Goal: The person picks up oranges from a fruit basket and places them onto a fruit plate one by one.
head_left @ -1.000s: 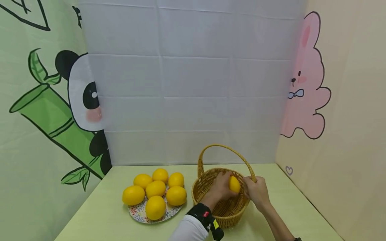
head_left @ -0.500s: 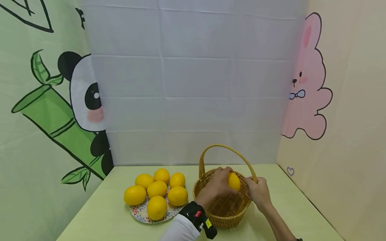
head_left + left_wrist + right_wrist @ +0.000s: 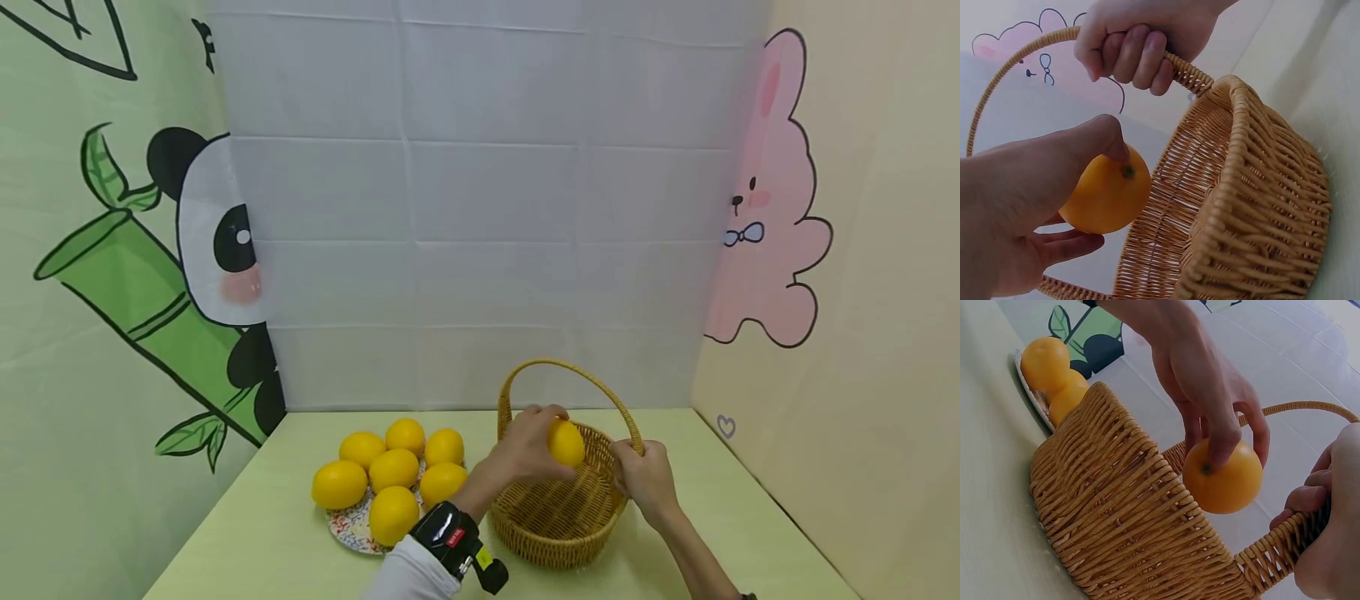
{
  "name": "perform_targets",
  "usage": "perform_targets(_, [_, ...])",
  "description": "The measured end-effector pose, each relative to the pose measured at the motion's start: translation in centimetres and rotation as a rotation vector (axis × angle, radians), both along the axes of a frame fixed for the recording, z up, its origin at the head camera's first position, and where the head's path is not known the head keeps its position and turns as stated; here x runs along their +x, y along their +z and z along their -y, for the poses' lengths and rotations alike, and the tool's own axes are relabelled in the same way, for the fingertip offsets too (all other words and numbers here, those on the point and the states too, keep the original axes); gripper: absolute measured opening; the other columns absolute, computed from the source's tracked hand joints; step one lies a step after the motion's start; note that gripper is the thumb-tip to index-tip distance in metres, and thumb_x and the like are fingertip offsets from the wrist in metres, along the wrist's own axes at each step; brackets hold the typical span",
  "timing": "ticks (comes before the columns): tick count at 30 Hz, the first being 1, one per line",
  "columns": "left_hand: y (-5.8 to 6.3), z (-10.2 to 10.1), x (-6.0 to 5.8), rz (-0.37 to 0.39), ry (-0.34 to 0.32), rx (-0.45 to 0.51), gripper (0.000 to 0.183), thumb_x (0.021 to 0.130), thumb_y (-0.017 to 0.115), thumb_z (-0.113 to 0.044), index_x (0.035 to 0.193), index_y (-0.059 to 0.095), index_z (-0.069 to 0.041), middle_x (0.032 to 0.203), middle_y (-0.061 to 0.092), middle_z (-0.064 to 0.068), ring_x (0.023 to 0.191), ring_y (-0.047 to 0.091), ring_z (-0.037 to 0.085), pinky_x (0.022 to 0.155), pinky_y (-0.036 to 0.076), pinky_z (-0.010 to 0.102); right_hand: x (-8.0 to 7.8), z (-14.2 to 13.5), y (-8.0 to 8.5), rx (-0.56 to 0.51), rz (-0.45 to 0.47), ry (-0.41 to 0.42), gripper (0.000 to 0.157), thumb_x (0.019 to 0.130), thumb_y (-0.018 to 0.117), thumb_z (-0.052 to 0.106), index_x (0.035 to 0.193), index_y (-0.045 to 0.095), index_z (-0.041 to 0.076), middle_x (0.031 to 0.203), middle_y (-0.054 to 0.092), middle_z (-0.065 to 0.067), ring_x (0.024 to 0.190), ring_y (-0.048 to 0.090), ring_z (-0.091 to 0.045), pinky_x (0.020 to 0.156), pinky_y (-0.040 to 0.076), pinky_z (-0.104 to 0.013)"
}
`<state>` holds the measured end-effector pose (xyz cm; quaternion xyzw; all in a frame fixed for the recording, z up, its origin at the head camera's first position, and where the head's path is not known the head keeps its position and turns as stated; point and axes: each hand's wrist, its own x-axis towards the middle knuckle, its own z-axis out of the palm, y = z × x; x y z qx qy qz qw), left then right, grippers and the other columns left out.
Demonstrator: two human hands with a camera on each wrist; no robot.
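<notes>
My left hand [image 3: 527, 447] holds an orange [image 3: 567, 443] over the wicker basket [image 3: 551, 552]. In the left wrist view the thumb presses near the green stem spot of the orange [image 3: 1104, 199], and the other fingers support it from the far side. My right hand [image 3: 647, 483] grips the low right end of the basket's arched handle [image 3: 555, 362]; its curled fingers show in the left wrist view. The basket's woven floor shows bare beneath the held fruit. Part of the left fingers is hidden behind the orange.
Left of the basket, several oranges [image 3: 394, 468] sit on a patterned plate [image 3: 351, 533]. My left forearm partly covers the plate's right side. A grey-white backdrop [image 3: 480, 250] closes off the table's far edge, with printed walls on both sides.
My left hand has risen from inside the basket and shifted left, carrying the orange up to about the rim. The right hand keeps its grip on the handle.
</notes>
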<state>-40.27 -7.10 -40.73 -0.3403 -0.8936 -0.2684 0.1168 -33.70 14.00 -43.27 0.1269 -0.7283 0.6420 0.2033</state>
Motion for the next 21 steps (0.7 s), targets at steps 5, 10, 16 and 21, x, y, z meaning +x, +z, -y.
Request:
perform_targets(5, [0.6,1.4,0.7,-0.004,-0.036,-0.006,0.077,0.069,0.089,-0.044,0.137,0.058,-0.025,0.135,0.057,0.008,0.102,0.057,0.018,0.068,0.053,0.025,0.0,0.0,0.0,-0.002,-0.005,0.006,0.050,0.102,0.052,0.001,0.057,0.032,-0.006,0.040,0.029,0.009,0.035,0.026,-0.009,0.032,0.023,-0.024])
perform_targets(10, [1.0,3.2,1.7,-0.045,-0.091,-0.017,0.079,0.068,0.088,-0.044,0.138,0.059,-0.024,0.141,0.054,0.006,0.110,0.055,0.018,0.073,0.053,0.027,0.4,0.3,-0.2,-0.008,-0.005,0.008,0.049,0.102,0.051,0.001,0.061,0.030,-0.016,0.040,0.029,0.009,0.035,0.028,-0.009,0.032,0.024,-0.023])
perform_targets(16, [1.4,6.0,2.7,-0.087,-0.128,-0.036,0.079,0.068,0.088,-0.043,0.139,0.058,-0.024,0.140,0.055,0.001,0.108,0.056,0.018,0.076,0.054,0.030,0.9,0.8,-0.4,-0.008,-0.015,-0.002,0.048,0.102,0.050,-0.001,0.061,0.029,-0.017,0.040,0.030,0.010,0.035,0.027,-0.008,0.031,0.023,-0.025])
perform_targets(21, [1.6,9.2,3.7,-0.075,-0.150,-0.015,0.079,0.069,0.088,-0.039,0.141,0.057,-0.027,0.137,0.056,0.000,0.106,0.057,0.018,0.075,0.055,0.029,1.4,1.3,-0.5,-0.008,-0.007,-0.017,0.048,0.101,0.049,-0.002,0.061,0.029,-0.017,0.040,0.030,0.011,0.035,0.027,-0.008,0.031,0.023,-0.024])
